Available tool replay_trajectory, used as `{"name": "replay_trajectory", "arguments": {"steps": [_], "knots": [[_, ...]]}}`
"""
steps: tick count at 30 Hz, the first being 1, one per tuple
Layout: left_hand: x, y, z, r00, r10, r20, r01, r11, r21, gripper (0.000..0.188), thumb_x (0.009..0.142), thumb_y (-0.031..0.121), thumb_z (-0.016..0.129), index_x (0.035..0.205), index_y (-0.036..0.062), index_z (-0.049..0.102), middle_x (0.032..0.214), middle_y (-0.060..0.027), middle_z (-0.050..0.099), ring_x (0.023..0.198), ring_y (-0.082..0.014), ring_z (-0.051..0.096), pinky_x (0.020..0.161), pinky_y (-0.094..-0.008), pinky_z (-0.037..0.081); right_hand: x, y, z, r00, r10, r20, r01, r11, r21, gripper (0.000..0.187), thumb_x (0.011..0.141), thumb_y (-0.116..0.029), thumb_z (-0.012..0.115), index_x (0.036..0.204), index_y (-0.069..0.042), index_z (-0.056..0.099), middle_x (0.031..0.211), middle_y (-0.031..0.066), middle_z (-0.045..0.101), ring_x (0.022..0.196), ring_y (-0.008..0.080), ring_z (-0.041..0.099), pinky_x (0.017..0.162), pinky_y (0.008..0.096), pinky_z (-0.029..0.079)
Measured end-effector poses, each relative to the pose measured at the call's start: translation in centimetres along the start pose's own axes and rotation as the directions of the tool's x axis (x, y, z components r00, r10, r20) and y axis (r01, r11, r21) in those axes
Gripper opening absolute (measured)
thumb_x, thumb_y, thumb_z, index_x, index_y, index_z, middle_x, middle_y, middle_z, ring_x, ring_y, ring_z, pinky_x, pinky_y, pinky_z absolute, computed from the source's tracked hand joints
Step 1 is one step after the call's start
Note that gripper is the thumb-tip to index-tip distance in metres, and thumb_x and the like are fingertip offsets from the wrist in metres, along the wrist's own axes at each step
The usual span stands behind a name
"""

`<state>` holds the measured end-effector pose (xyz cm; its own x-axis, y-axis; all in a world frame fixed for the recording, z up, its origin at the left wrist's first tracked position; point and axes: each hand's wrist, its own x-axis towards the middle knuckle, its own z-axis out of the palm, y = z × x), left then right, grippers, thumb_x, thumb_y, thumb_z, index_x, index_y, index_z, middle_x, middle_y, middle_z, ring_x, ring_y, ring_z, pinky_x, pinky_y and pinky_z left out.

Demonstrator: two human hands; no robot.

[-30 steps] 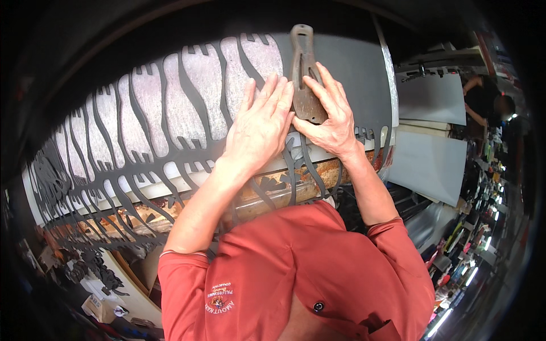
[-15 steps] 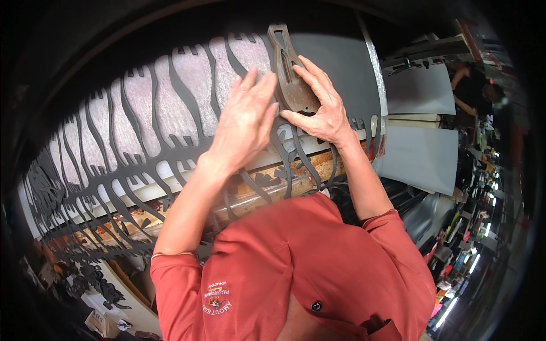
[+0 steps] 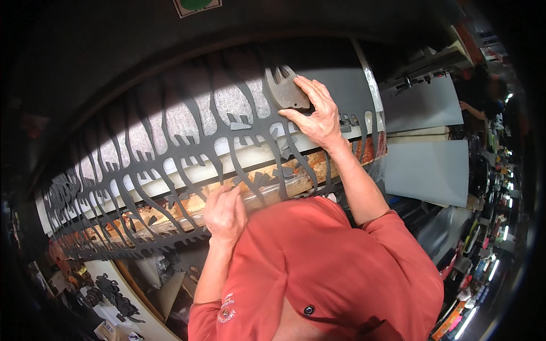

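Observation:
A brown, sole-shaped cutting die (image 3: pixel 288 94) stands on a dark grey sheet (image 3: pixel 344 85) with its slotted far part in shadow. My right hand (image 3: pixel 321 116) grips it, thumb at the near end and fingers along the right side. My left hand (image 3: pixel 226 213) is closed, knuckles up, in front of my chest beside the near edge of the cut sheet; whatever its fingers hold, if anything, is hidden. Left of the die, the sheet is a web of strips (image 3: pixel 205 113) around sole-shaped openings, through which a pale work surface (image 3: pixel 185 111) shows.
A wide dark machine beam (image 3: pixel 131 57) overhangs the far side. Strips hang over the worn front edge (image 3: pixel 307 179), where small dark offcuts (image 3: pixel 261 179) lie. Light grey sheets (image 3: pixel 426 170) are stacked to the right. Another person's arm (image 3: pixel 473 111) shows at far right.
My left hand has left the area beside the die, come back toward my chest and closed. My right hand stays at the die. The dark beam now covers more of the far side.

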<state>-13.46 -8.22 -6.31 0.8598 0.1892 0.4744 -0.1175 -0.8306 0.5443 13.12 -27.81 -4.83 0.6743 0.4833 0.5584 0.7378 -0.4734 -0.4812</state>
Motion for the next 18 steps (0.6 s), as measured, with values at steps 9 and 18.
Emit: {"name": "replay_trajectory", "arguments": {"steps": [9,18], "knots": [[-0.2,-0.3,0.5,0.994,0.077,-0.074,-0.072,0.995,0.067,0.023,0.083,-0.004,0.078,0.104,0.003,0.071,0.086,-0.0124,0.071,0.093,-0.0349,0.072,0.076,-0.0434,0.059,0.9,-1.1,-0.5,0.994,0.105,-0.006,-0.104,0.993,0.059,0.074,0.078,-0.034,0.094,0.134,0.004,0.065,0.122,0.0198,0.069,0.116,0.037,0.065,0.104,0.0474,0.054],[0.0,0.0,0.6,0.991,0.045,-0.124,-0.04,0.998,0.037,0.01,0.088,-0.002,0.075,0.096,0.0013,0.071,0.087,-0.0147,0.073,0.095,-0.0357,0.072,0.081,-0.0438,0.059,5.3,-12.4,-2.3,0.821,-0.434,-0.372,0.551,0.773,0.314,0.009,0.09,0.004,0.077,0.095,-0.002,0.072,0.085,0.0092,0.07,0.075,0.0231,0.068,0.069,0.0347,0.055]]}}
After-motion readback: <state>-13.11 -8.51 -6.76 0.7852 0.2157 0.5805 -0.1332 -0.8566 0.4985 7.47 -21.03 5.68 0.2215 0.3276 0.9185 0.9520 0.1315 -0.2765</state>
